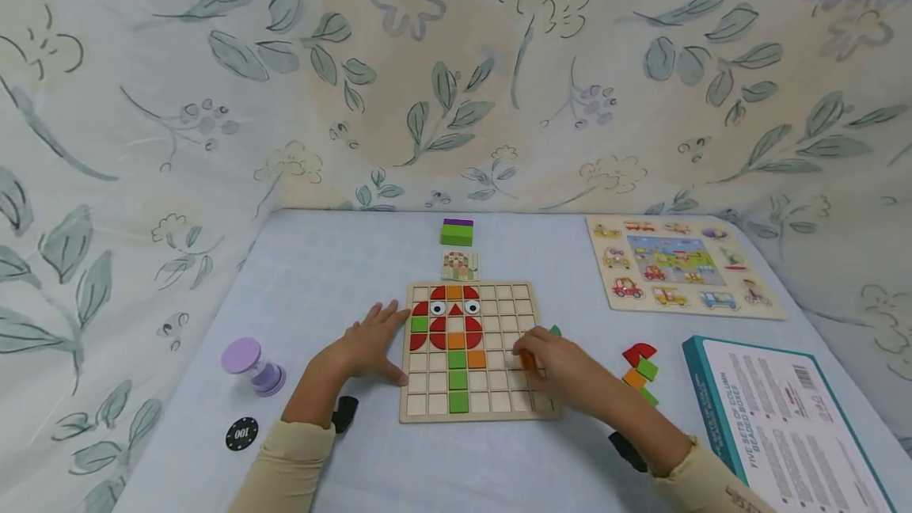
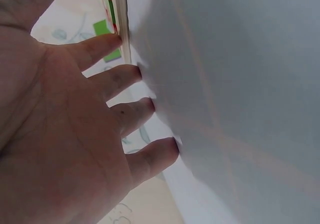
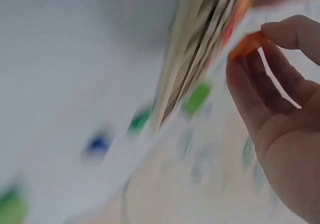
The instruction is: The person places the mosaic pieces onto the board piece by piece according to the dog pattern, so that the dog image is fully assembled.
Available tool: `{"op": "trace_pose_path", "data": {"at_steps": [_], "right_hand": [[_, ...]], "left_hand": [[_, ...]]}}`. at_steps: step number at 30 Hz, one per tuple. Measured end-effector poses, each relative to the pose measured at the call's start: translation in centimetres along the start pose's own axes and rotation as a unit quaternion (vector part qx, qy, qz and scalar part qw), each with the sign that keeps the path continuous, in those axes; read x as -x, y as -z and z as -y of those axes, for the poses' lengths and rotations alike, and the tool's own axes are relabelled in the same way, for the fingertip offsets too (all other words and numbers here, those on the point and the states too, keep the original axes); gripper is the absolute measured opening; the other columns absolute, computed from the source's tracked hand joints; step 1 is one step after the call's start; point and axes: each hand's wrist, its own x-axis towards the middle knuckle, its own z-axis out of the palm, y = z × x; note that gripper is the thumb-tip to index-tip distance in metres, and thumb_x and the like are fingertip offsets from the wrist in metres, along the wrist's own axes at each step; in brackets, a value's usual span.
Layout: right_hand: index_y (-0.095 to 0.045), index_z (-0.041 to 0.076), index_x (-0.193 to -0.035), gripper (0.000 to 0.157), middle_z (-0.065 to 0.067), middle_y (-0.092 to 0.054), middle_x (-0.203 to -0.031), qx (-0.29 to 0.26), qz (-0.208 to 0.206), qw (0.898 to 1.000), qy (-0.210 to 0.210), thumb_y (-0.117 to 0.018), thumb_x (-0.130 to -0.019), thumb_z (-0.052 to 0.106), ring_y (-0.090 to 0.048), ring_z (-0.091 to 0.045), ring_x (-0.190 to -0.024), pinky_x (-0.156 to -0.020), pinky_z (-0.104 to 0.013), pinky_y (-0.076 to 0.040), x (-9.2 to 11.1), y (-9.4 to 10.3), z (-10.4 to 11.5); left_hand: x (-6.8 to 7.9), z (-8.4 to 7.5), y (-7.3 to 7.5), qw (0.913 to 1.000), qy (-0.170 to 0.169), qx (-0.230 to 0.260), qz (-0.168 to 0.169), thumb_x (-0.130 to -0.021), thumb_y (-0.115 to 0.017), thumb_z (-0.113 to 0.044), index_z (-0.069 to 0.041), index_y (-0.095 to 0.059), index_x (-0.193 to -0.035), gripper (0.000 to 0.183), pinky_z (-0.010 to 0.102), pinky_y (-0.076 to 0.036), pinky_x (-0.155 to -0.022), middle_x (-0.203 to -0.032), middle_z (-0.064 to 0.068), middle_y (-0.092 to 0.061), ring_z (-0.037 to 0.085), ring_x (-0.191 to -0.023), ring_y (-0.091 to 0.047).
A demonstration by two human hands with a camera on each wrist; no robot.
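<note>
**A:** How far along, left to right?

**B:** Purple spool [image 1: 242, 355] and black token [image 1: 241, 434] stand apart, untouched. Left hand [image 1: 365, 343] spread wide at the board's [image 1: 497, 381] left edge. Red, green and orange tiles [image 1: 457, 380] occupy left and middle cells, eyes among them. Card [image 1: 460, 265] lies just beyond the far edge, too small for me to read. Right columns mostly bare; I'd guess half done.

**A:** Right hand?

**B:** Right hand [image 1: 573, 374] pinches an orange piece [image 3: 247, 44] above the board's right part; I can't tell if it touches wood. Loose pieces [image 1: 633, 378] further right, probably still to place.

**A:** Edges, room?

**B:** Open cloth between spool and board. Near edge has room between the forearms. Right side tighter: puzzle [image 1: 677, 260] far, box [image 1: 798, 418] near, loose pieces just beside the right forearm.
</note>
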Motion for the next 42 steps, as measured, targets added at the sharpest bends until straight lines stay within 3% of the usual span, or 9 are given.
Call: {"op": "trace_pose_path", "data": {"at_steps": [4, 9, 19, 30, 33, 37, 40, 42], "right_hand": [[-0.062, 0.016, -0.101, 0.022, 0.007, -0.062, -0.097, 0.023, 0.013, 0.996, 0.081, -0.068, -0.08, 0.016, -0.056, -0.009, -0.087, -0.079, -0.025, -0.051, -1.1, -2.0, 2.6], [-0.066, 0.013, -0.094, 0.016, 0.005, -0.063, -0.091, 0.058, 0.003, 0.989, 0.134, -0.068, -0.079, 0.012, -0.058, -0.01, -0.084, -0.075, -0.023, -0.051, -1.7, -3.3, 3.7], [-0.07, 0.017, -0.085, 0.007, 0.006, -0.063, -0.089, 0.064, -0.024, 0.985, 0.159, -0.071, -0.078, 0.017, -0.056, -0.01, -0.083, -0.075, -0.021, -0.05, -2.7, -3.6, 3.6], [-0.071, 0.013, -0.097, 0.019, 0.004, -0.062, -0.096, 0.035, 0.017, 0.984, 0.176, -0.07, -0.078, 0.012, -0.057, -0.009, -0.091, -0.081, -0.02, -0.049, -2.6, -3.0, 3.3], [-0.071, 0.015, -0.099, 0.02, 0.004, -0.061, -0.098, 0.037, 0.026, 0.989, 0.141, -0.069, -0.079, 0.016, -0.055, -0.01, -0.091, -0.081, -0.023, -0.049, -2.2, -2.5, 3.0], [-0.069, 0.016, -0.099, 0.02, 0.005, -0.061, -0.096, 0.046, 0.025, 0.999, 0.005, -0.069, -0.079, 0.018, -0.057, -0.01, -0.088, -0.076, -0.027, -0.051, -0.8, -0.7, 1.2], [-0.067, 0.013, -0.096, 0.017, 0.001, -0.064, -0.091, 0.077, 0.032, 0.992, -0.098, -0.069, -0.079, 0.014, -0.06, -0.014, -0.08, -0.069, -0.031, -0.052, 0.6, 1.1, -1.2], [-0.066, 0.012, -0.096, 0.017, -0.002, -0.064, -0.089, 0.091, 0.048, 0.984, -0.143, -0.068, -0.079, 0.011, -0.058, -0.016, -0.074, -0.065, -0.032, -0.052, 1.7, 2.0, -3.0]], "left_hand": [[-0.2, 0.1, -0.3, 1.0, 0.003, 0.008, 0.004, -0.054, -0.085, -0.039, -0.02, -0.026, -0.143, 0.109, 0.059, -0.014, -0.105, -0.152, 0.006, -0.013, 0.03, -0.139, -0.003], [-0.3, 0.1, -0.5, 1.0, 0.005, 0.006, 0.005, -0.053, -0.085, -0.04, -0.021, -0.026, -0.143, 0.109, 0.058, -0.014, -0.106, -0.152, 0.006, -0.013, 0.029, -0.139, -0.003], [-0.1, -0.2, 0.3, 1.0, 0.009, 0.0, 0.004, -0.055, -0.084, -0.039, -0.021, -0.024, -0.144, 0.109, 0.058, -0.013, -0.106, -0.152, 0.006, -0.012, 0.029, -0.139, -0.002], [0.2, 0.2, 0.1, 0.9999, 0.009, 0.005, 0.001, -0.054, -0.085, -0.039, -0.019, -0.026, -0.143, 0.109, 0.059, -0.014, -0.106, -0.151, 0.008, -0.014, 0.031, -0.139, -0.004], [0.1, 0.2, -0.2, 0.9999, 0.008, 0.008, 0.001, -0.054, -0.085, -0.039, -0.019, -0.026, -0.143, 0.108, 0.059, -0.014, -0.105, -0.151, 0.008, -0.014, 0.031, -0.139, -0.004], [0.0, 0.1, -0.4, 1.0, 0.005, 0.005, 0.001, -0.054, -0.085, -0.04, -0.021, -0.026, -0.143, 0.108, 0.059, -0.015, -0.106, -0.151, 0.006, -0.014, 0.03, -0.139, -0.004], [0.0, 0.0, -0.3, 1.0, 0.003, -0.001, -0.001, -0.053, -0.085, -0.04, -0.021, -0.026, -0.143, 0.109, 0.059, -0.015, -0.105, -0.151, 0.006, -0.014, 0.03, -0.139, -0.004], [0.0, 0.0, -0.1, 1.0, 0.002, -0.003, -0.005, -0.053, -0.085, -0.04, -0.021, -0.026, -0.143, 0.109, 0.059, -0.016, -0.105, -0.151, 0.006, -0.015, 0.03, -0.139, -0.004]]}}
